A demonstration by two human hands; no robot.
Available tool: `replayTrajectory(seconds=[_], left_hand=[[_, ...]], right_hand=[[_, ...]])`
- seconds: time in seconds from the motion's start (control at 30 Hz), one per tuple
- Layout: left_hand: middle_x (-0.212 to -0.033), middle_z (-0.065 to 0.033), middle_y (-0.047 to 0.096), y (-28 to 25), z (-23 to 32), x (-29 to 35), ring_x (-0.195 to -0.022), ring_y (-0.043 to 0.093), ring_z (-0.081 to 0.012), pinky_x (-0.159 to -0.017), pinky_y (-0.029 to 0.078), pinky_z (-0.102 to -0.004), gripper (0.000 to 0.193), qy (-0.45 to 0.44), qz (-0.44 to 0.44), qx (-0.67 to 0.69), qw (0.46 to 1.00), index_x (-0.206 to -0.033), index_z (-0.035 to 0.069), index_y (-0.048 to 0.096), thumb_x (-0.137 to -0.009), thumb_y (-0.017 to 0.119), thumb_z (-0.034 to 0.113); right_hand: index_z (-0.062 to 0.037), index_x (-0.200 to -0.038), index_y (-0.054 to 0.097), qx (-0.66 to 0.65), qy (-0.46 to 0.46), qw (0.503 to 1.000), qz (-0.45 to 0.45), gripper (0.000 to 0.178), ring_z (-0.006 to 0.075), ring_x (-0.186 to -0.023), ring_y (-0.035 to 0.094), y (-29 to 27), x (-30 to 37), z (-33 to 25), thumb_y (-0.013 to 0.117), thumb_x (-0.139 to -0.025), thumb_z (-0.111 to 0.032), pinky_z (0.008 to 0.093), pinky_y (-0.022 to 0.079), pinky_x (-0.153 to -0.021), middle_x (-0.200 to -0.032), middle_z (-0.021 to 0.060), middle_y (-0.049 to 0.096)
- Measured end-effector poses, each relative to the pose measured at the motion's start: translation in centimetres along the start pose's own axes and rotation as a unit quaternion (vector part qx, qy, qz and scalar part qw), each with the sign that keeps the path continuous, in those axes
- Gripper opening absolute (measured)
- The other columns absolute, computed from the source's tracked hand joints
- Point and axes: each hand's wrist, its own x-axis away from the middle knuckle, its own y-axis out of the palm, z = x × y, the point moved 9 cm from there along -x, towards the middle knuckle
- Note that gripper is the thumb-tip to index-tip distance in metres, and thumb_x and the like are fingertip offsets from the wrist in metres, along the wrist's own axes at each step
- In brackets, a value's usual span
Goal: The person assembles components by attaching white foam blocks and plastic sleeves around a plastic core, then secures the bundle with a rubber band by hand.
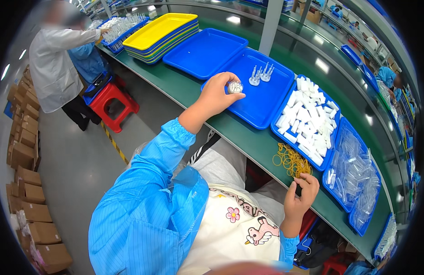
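Note:
My left hand (218,95) reaches out over a blue tray (267,103) and grips a small round bundle of clear plastic tubes (235,86) at the fingertips. Two similar bundles (261,74) stand upright further back on that tray. My right hand (301,195) hovers at the near edge of the green bench, fingers curled beside a heap of yellow rubber bands (290,161); whether it pinches a band I cannot tell.
A blue tray of white foam blocks (308,120) and trays of clear plastic tubes (354,176) lie to the right. Empty blue tray (205,51) and stacked yellow trays (160,30) sit further left. Two people work near a red stool (112,101). Cardboard boxes (26,183) line the floor.

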Motion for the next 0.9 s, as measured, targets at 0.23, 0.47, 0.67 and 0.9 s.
replayTrajectory(seconds=[0.23,0.47,0.67,0.9], left_hand=[[-0.102,-0.0098,0.063,1.0,-0.1,0.3,-0.096,0.062,-0.0216,-0.087,0.048,-0.0325,0.039,0.015,-0.023,-0.072,0.997,-0.112,0.005,0.061,-0.078,0.076,0.016],[-0.103,-0.0085,0.061,2.4,3.7,2.0,-0.098,0.063,-0.0222,-0.086,0.050,-0.0340,0.030,-0.013,-0.028,0.294,0.955,-0.118,0.003,0.055,-0.090,0.063,0.009],[-0.091,-0.0047,0.062,7.5,9.1,6.6,-0.083,0.066,-0.0170,-0.070,0.053,-0.0297,0.018,-0.159,-0.090,0.619,0.764,-0.105,0.006,0.054,-0.091,0.065,0.010],[-0.095,-0.0048,0.061,10.0,11.9,9.5,-0.086,0.061,-0.0137,-0.072,0.053,-0.0285,0.015,-0.247,-0.096,0.669,0.694,-0.104,0.008,0.053,-0.093,0.062,0.010]], right_hand=[[-0.0034,-0.087,0.061,0.002,-0.007,1.000,0.003,0.017,0.0351,-0.098,0.055,0.2,0.3,0.2,0.065,-0.071,0.002,0.0454,0.043,-0.088,-0.099,0.0133,0.061],[-0.0028,-0.099,0.062,-0.030,-0.004,0.999,0.010,0.024,0.0353,-0.105,0.054,0.2,-0.4,-1.4,0.066,-0.075,-0.003,0.0454,0.041,-0.095,-0.109,0.0155,0.061],[0.0012,-0.145,0.033,-0.152,-0.073,0.981,-0.095,0.081,0.0443,-0.133,0.037,4.7,-3.6,-6.9,0.073,-0.080,-0.024,0.0492,0.032,-0.109,-0.147,0.0277,0.033],[0.0000,-0.143,0.036,-0.206,-0.059,0.975,-0.055,0.073,0.0418,-0.129,0.044,6.2,-3.5,-6.4,0.072,-0.080,-0.009,0.0464,0.038,-0.105,-0.146,0.0265,0.035]])
